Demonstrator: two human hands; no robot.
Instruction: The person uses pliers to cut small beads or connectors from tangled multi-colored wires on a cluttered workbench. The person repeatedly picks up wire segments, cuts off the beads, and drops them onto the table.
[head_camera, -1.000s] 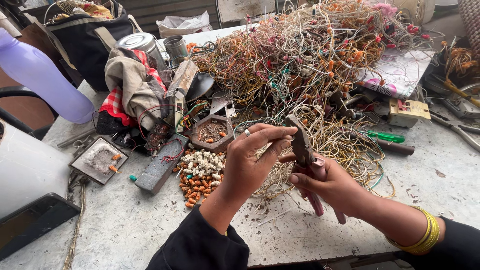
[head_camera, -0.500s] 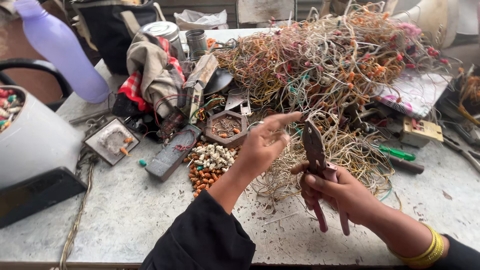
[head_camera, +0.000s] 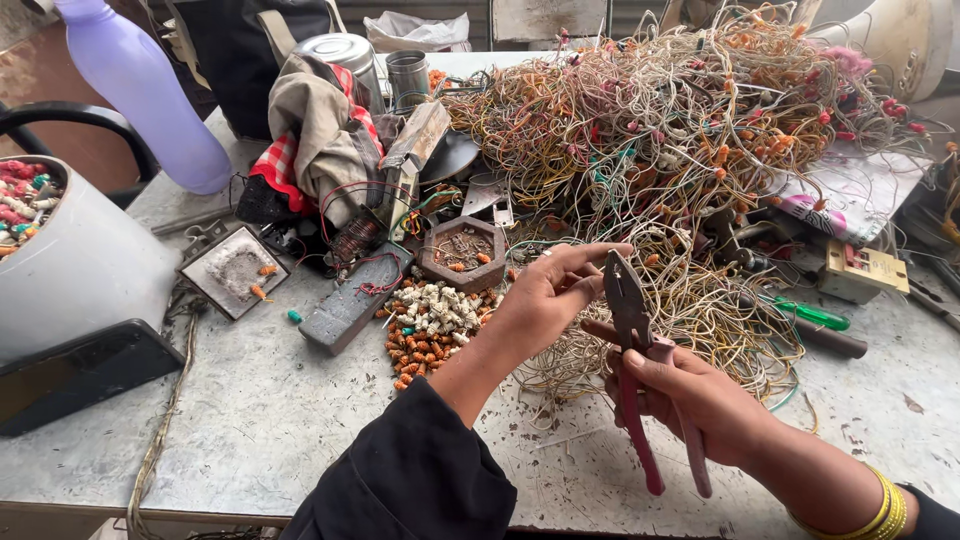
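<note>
My right hand (head_camera: 690, 395) grips a pair of pliers (head_camera: 635, 340) with dull red handles, jaws pointing up. My left hand (head_camera: 550, 295) hovers just left of the jaws, fingers pinched on a thin pale wire that runs toward them. Both hands hang over a loose bundle of pale wires (head_camera: 680, 320) on the grey worktable (head_camera: 250, 400). Behind lies a large tangle of wires (head_camera: 680, 130) with orange and red connectors. A heap of small orange and white connectors (head_camera: 430, 325) lies left of my left hand.
A hexagonal dish (head_camera: 462, 250), a dark block (head_camera: 350, 300), a square tray (head_camera: 233, 268), a white bucket of parts (head_camera: 60, 250), a purple bottle (head_camera: 150, 90), cloth and metal cans (head_camera: 345, 60) crowd the left. A green screwdriver (head_camera: 810, 315) and a yellow switch box (head_camera: 860, 270) lie right.
The view has shifted and come closer. My left hand has drawn slightly away from the plier jaws, fingers stretched out on the wire; my right hand holds the pliers more upright.
</note>
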